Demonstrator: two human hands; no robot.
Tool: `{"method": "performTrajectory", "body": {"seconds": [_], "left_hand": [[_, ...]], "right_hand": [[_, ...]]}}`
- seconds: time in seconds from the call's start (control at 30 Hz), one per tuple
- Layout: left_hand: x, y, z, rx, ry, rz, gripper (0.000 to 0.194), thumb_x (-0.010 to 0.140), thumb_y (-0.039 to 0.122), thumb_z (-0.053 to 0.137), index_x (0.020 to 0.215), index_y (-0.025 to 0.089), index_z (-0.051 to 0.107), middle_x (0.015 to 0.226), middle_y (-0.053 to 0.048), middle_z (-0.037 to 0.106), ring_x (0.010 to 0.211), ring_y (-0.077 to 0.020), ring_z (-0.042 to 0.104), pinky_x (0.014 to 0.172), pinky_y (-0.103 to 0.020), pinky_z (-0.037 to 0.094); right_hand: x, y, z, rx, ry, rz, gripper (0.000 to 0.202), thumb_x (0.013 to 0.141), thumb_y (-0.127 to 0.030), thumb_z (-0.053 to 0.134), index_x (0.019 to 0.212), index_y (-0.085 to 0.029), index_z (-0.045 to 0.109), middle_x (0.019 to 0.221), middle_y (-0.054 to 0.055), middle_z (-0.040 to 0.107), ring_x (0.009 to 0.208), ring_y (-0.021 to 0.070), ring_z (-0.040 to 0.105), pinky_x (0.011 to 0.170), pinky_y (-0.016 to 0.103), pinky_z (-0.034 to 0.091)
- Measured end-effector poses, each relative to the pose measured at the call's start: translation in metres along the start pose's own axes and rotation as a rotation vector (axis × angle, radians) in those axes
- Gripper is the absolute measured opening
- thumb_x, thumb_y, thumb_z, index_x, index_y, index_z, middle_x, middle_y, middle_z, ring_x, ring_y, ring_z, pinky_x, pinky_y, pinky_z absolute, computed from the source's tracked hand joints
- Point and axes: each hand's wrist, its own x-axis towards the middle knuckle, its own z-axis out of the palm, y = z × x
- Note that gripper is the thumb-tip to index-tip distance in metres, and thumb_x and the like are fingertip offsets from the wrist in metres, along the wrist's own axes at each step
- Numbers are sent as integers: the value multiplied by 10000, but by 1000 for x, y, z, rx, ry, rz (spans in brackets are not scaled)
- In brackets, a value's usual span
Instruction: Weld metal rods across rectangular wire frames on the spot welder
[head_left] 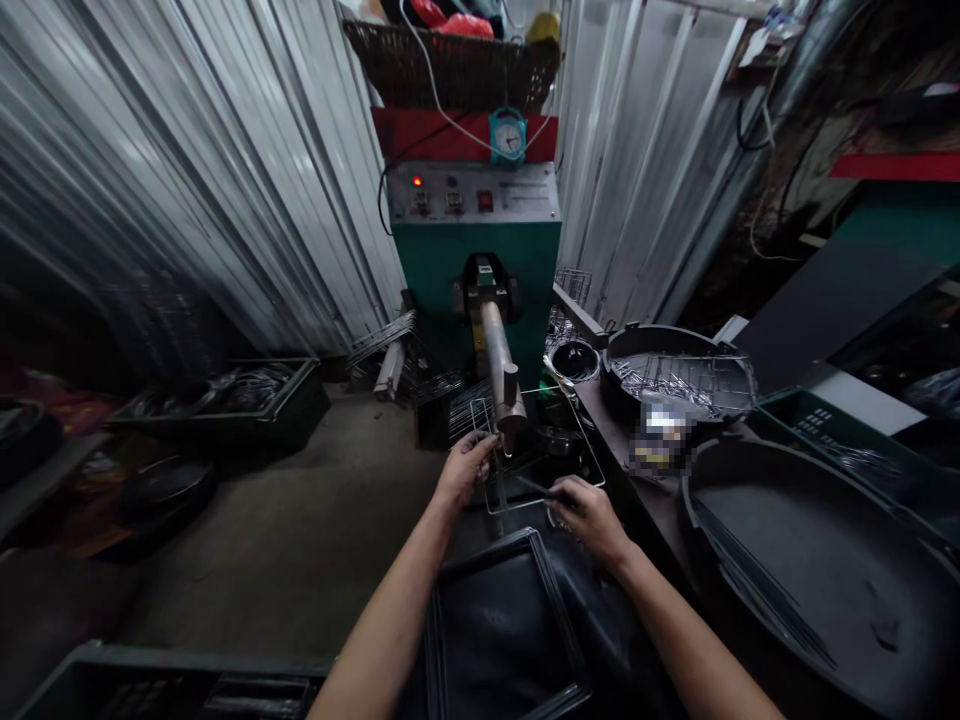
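A rectangular wire frame (517, 508) lies level under the arm of a green spot-welding machine (427, 265). My left hand (466, 468) pinches the frame's left part, close beside the tip of the metal electrode arm (498, 350). A small orange glow shows at that tip. My right hand (589, 515) is closed around a thin dark tool (536, 487) that points left across the frame; its exact kind is unclear. On my lap rests a stack of rectangular wire frames (536, 560) over dark cloth.
Right of me stand a large round pan (705, 480) with dark rods, and another pan (611, 345) with wire pieces. A green crate (319, 385) of metal parts sits at left, another crate (112, 655) at lower left. A teal clock (508, 137) hangs on the machine.
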Motion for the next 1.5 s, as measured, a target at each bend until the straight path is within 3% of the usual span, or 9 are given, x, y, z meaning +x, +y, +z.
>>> {"method": "performTrajectory", "body": {"seconds": [0.17,0.37,0.73,0.93,1.1,1.2,1.27,1.37,1.5], "left_hand": [[28,8,6,-40,38,2,361,527,383,682,717,172,460,386,114,362,270,-5,255,298,-144,124],[54,13,7,-55,98,9,364,496,361,702,675,164,454,371,115,355,267,1,247,304,-146,121],[70,3,-1,-30,171,-8,379,461,374,718,673,145,503,372,95,404,278,-21,324,306,-154,179],[69,9,6,-39,130,-16,405,473,393,713,713,131,518,429,50,488,320,-56,409,316,-173,249],[72,6,14,-97,126,27,410,471,404,711,684,160,461,416,80,447,318,-36,375,328,-165,257],[73,3,12,-112,146,32,413,459,392,719,682,160,460,415,80,444,327,-40,386,334,-168,275],[73,3,10,-112,162,31,408,455,378,723,684,157,467,416,78,448,322,-40,382,331,-170,281],[69,7,8,-100,178,30,384,470,362,715,682,155,471,423,76,453,318,-39,382,325,-167,283],[48,15,5,-71,161,16,339,510,321,697,703,156,474,420,96,419,304,-22,355,320,-146,273]], "right_hand": [[30,15,-3,31,126,-34,121,785,-295,516,782,-179,552,770,24,575,722,138,552,673,255,439],[61,30,-4,102,163,-32,179,757,-349,538,744,-172,559,737,22,582,699,143,555,658,254,433],[80,25,-15,-59,61,-20,159,740,-316,564,701,-163,571,699,7,578,656,123,536,639,232,413],[43,13,-21,-7,372,34,260,757,-332,539,969,-182,545,1011,71,536,912,171,514,809,295,390],[-20,37,12,277,522,404,359,702,-402,566,967,-162,529,814,35,580,725,167,540,670,289,435],[-56,57,43,523,582,549,300,706,-398,551,888,-160,550,811,26,581,753,152,534,657,254,431],[-71,68,57,703,661,710,319,677,-402,572,887,-162,548,752,10,572,653,125,522,540,218,417],[-76,78,60,984,757,846,334,615,-361,623,870,-158,550,616,-27,522,493,84,452,372,161,299],[-69,76,38,1291,744,798,237,569,-241,641,764,-128,567,542,-38,473,446,60,409,329,138,217]]}}
